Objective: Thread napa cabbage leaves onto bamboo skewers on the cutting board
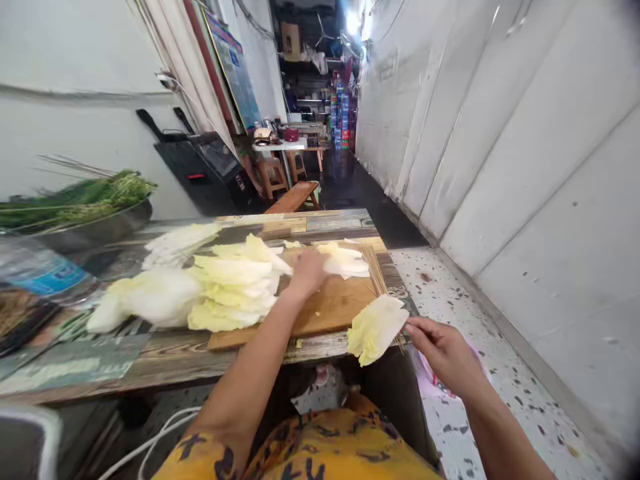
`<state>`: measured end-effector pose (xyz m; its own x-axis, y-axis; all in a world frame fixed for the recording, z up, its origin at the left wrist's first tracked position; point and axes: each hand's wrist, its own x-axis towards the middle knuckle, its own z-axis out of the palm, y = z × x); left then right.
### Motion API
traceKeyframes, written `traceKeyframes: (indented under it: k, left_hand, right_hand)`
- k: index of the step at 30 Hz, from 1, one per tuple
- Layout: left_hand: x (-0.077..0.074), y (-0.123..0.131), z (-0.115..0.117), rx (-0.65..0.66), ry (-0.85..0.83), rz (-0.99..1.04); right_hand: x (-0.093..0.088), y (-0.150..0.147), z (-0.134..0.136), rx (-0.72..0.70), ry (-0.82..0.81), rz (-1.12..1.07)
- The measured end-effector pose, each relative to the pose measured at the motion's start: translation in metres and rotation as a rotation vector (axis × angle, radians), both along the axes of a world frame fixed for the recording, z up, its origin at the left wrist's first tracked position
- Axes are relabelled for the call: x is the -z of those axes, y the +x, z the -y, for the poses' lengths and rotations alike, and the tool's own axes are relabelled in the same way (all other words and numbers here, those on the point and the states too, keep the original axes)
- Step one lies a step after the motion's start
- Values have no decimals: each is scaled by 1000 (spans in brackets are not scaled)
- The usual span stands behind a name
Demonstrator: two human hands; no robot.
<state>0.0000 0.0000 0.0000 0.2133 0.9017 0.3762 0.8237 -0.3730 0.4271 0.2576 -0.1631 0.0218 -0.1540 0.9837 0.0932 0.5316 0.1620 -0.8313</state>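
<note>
My right hand (445, 357) pinches the end of a pale napa cabbage leaf (377, 328), held out past the table's front right corner. Whether a skewer runs into that leaf, I cannot tell. Over the wooden cutting board (330, 307), my left hand (307, 270) reaches between two groups of leaves, its fingers hidden and blurred. Just right of it lie several cut leaves (347, 260). A larger pile of yellow-white leaves (237, 283) covers the board's left part. Thin bamboo skewers (376, 270) lie along the board's right edge.
Left of the board lie whole cabbages (155, 297), a plastic bottle (50, 270) and a metal bowl (100, 227) of green herbs. A pink bag (440, 380) is below my right hand. A white wall (525, 167) runs along the right; a wooden bench (295, 197) stands beyond the table.
</note>
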Motion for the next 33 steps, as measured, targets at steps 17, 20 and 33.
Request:
traceKeyframes:
  k: [17,20,33]
  left_hand:
    - [-27,16,85,66,-549,1092]
    - [-23,14,90,65,-676,1212]
    - [-24,19,100,81,-652,1207]
  right_hand:
    - [-12,-9,4,-31,90,42]
    - [-11,-11,4,-54,86,58]
    - [-13,-10,6,-63,81,106]
